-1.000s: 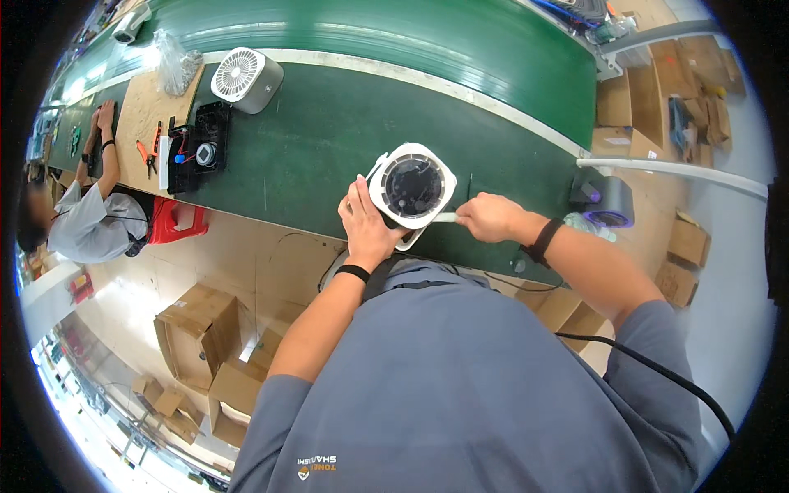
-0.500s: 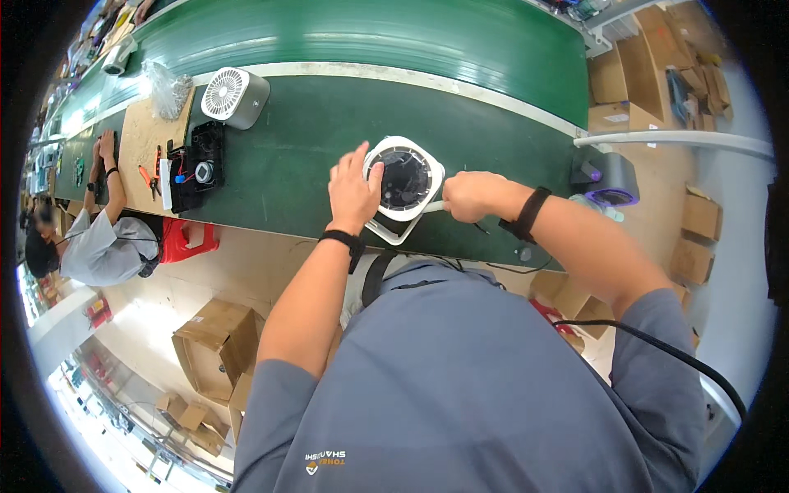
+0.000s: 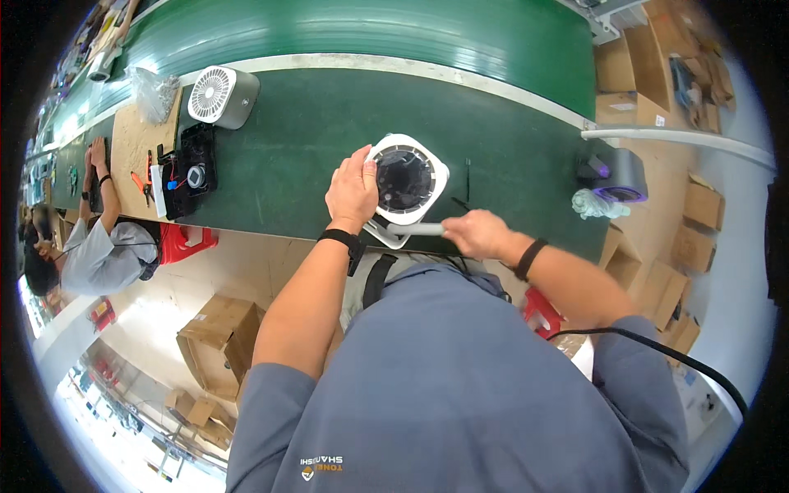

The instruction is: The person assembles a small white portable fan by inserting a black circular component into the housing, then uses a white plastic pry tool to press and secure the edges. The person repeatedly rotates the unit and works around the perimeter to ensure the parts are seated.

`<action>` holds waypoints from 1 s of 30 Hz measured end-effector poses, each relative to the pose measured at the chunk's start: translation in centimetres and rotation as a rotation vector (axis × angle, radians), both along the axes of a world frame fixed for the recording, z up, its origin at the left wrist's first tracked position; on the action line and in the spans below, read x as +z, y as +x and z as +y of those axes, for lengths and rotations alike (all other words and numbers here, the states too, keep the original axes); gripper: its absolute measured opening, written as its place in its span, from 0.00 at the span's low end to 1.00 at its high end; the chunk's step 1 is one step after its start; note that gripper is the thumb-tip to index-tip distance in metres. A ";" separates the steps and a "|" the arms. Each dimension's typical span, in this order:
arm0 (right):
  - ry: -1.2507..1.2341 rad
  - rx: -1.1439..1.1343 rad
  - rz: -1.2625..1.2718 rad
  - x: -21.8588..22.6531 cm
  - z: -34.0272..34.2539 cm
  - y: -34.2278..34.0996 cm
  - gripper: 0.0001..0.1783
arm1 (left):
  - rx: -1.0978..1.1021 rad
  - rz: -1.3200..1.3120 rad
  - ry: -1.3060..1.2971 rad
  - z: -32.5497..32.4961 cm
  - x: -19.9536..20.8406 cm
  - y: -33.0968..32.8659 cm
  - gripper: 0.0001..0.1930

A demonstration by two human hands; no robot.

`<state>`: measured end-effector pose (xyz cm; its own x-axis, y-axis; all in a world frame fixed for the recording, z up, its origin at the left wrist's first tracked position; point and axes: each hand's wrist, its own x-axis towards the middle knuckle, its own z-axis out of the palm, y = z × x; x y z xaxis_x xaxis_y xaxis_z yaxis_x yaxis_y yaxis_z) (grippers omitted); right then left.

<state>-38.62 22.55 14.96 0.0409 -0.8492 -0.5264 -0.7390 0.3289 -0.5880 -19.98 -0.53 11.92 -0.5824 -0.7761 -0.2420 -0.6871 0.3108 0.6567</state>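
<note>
A white, rounded-square appliance housing (image 3: pixel 440 174) with a dark round face stands near the bench's front edge. My left hand (image 3: pixel 353 193) wraps round its left side, thumb near the rim. Below it a white frame-like stand (image 3: pixel 386 237) shows partly. Just right of the housing's lower corner, my right hand (image 3: pixel 478 233) is closed on the end of a pale grey strip (image 3: pixel 422 229). This strip reaches left along the housing's lower edge; I cannot tell whether it is attached there.
On the left stand a grey fan unit (image 3: pixel 223 97), black electronic parts (image 3: pixel 197 156) and orange-handled pliers (image 3: pixel 140 185). A thin dark rod (image 3: pixel 468 179) lies right of the housing. Farther right are a purple-trimmed grey unit (image 3: pixel 616 174) and a plastic bag (image 3: pixel 598 205). Another person (image 3: pixel 107 246) works at far left.
My right hand has moved down and toward me with the pale strip, which now shows more of its length. My left hand stays on the housing.
</note>
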 end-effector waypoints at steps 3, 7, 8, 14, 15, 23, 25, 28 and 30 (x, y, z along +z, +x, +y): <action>0.068 -0.069 -0.045 0.6 -2.8 2.8 0.13 | 0.005 -0.020 0.005 0.3 -0.1 0.0 0.21; 0.129 -0.095 0.013 2.7 -1.0 1.4 0.13 | -0.027 0.034 0.071 0.1 -0.8 0.3 0.23; 0.121 -0.105 0.022 3.2 0.2 0.6 0.13 | -0.022 0.065 0.057 0.1 -1.0 0.5 0.26; 0.110 -0.370 -0.026 5.5 6.4 -1.4 0.12 | -0.325 0.031 -0.182 0.9 3.9 0.7 0.62; 0.111 -0.418 -0.038 5.5 7.0 -1.3 0.12 | -0.472 -0.098 -0.229 1.3 5.3 0.4 0.63; -0.052 -0.553 -0.152 5.3 7.3 -0.3 0.14 | -1.176 -0.461 -0.524 0.3 9.0 -5.5 0.73; -0.071 -0.583 -0.171 5.6 7.2 -0.9 0.15 | -1.190 -0.516 -0.473 0.1 9.1 -6.8 0.73; -0.046 -0.635 -0.174 7.7 6.3 -1.7 0.15 | -1.014 -0.510 -0.418 1.3 8.4 -6.2 0.72; -0.022 -0.546 -0.116 7.7 6.2 -2.4 0.15 | -0.803 -0.483 -0.358 2.7 7.8 -5.4 0.73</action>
